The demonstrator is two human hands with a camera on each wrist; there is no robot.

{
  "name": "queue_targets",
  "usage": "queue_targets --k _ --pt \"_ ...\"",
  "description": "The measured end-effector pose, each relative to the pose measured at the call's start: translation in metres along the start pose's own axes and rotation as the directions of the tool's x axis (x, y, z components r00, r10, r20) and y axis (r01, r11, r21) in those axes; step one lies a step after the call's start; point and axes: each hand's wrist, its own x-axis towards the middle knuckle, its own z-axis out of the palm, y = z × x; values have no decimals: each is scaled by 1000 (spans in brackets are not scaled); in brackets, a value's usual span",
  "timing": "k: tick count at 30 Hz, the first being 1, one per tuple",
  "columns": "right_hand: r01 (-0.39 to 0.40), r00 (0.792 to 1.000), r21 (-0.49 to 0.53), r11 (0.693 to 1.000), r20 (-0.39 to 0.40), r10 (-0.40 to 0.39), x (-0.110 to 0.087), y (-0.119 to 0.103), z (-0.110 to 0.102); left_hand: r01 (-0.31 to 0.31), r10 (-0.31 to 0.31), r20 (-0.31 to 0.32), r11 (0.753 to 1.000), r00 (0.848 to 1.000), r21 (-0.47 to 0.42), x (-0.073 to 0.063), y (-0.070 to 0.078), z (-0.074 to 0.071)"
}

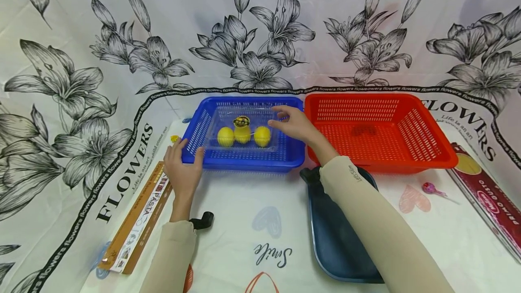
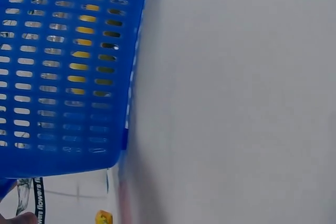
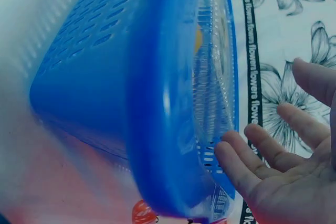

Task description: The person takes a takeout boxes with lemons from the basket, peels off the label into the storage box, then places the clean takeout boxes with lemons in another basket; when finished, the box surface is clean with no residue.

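Inside the blue basket (image 1: 252, 163) lies a clear plastic box (image 1: 266, 147) with a dark round label and yellow round fruits (image 1: 262, 136) in it. My left hand (image 1: 184, 166) is at the basket's front left corner, its fingers by the left rim and its thumb apart from them. In the left wrist view only a fingertip (image 2: 23, 219) shows, beside the slotted basket wall (image 2: 58, 77). My right hand (image 1: 295, 123) hovers over the basket's right end near the box, fingers spread and holding nothing; the right wrist view shows that hand (image 3: 294, 177) beside the rim.
A red basket (image 1: 378, 164) stands right of the blue one. In front of it lies a dark tray (image 1: 338, 238), partly under my right forearm. A pasta packet (image 1: 138, 220) lies at left, a red box (image 1: 488, 198) at far right, and a lollipop (image 1: 429, 188) beside it.
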Motion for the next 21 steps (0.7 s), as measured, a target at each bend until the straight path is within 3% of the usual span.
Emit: queue_targets --k 9,16,21 --pt "-87 996 73 994 40 85 13 0 3 -64 60 -78 997 995 -51 2 -11 5" --pt "-144 988 98 985 66 138 21 3 6 -108 102 -87 991 991 -73 7 -16 6" --pt "-201 977 175 964 113 183 28 5 9 -120 108 -97 986 989 -120 7 -19 7"
